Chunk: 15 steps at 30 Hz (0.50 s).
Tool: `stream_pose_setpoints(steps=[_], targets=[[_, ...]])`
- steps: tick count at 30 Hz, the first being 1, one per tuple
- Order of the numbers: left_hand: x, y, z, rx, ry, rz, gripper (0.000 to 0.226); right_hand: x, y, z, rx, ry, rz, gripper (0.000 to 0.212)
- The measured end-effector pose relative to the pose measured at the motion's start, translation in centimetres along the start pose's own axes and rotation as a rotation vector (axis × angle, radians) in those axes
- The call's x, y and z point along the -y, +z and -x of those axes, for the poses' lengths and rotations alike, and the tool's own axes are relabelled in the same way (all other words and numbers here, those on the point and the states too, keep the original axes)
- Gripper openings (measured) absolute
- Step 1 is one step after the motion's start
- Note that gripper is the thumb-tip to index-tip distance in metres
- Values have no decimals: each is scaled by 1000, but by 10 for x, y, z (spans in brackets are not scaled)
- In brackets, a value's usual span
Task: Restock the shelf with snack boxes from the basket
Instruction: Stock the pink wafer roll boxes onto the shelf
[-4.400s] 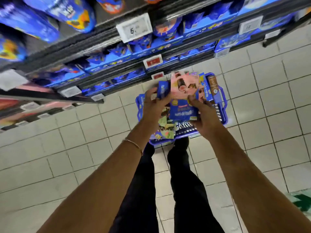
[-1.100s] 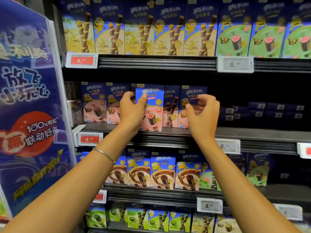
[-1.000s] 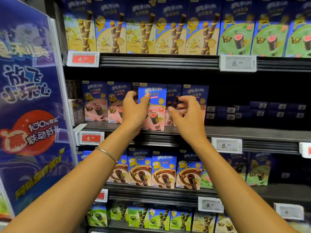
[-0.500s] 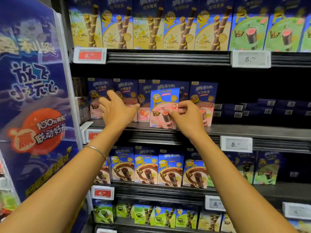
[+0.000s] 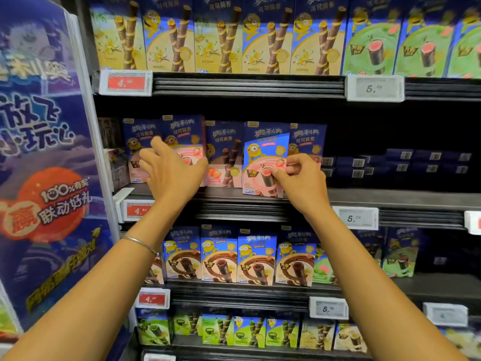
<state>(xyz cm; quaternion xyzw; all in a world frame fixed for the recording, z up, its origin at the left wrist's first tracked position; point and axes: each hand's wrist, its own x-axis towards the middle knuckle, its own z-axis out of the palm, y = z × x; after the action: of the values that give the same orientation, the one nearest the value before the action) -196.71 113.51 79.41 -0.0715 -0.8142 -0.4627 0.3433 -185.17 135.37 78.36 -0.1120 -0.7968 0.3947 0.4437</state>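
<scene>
At the far left a blue banner (image 5: 44,165) stood against the rack, its pale frame closing off that end of the shelf (image 5: 390,198). The left hand (image 5: 173,175), a bangle (image 5: 140,243) on its wrist, was open. Its fingers were spread and fairly straight, lying against the fronts of the two leftmost cartons of the row (image 5: 225,155), and it gripped nothing. The row stood upright along the shelf, carton sides touching.

Just right of the row's third carton stood the box (image 5: 261,152), pink and blue. It was on the shelf but set forward of the others, so its bottom edge sat close to the front lip. It overlapped the carton behind it on the right. The right hand (image 5: 303,183) pinched the box at its right edge, thumb on the front face and fingers curled round behind.

Right of that hand the shelf opened into a wide dark gap (image 5: 390,131). Flat dark packs (image 5: 421,162) were stacked low at its back, with plenty of height above them under the next tier.

The shelf was dark, and a ribbed rail along its front carried price tags (image 5: 355,217), one white just beside the right wrist and one red under the left forearm. Yellow and green cartons (image 5: 260,35) crowded the tier above, their bottoms flush with its edge. Brown cartons (image 5: 256,259) lined the tier below, and green ones the lowest. The rack filled the whole view.
</scene>
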Motion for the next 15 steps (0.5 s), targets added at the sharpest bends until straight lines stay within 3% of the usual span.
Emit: stream_pose_setpoints(steps=[8, 15], targets=[[-14, 12, 29, 67, 97, 40, 115, -1, 0, 0, 5, -12, 24, 32], [2, 10, 13, 40, 50, 19, 111, -1, 2, 0, 17, -22, 54, 39]])
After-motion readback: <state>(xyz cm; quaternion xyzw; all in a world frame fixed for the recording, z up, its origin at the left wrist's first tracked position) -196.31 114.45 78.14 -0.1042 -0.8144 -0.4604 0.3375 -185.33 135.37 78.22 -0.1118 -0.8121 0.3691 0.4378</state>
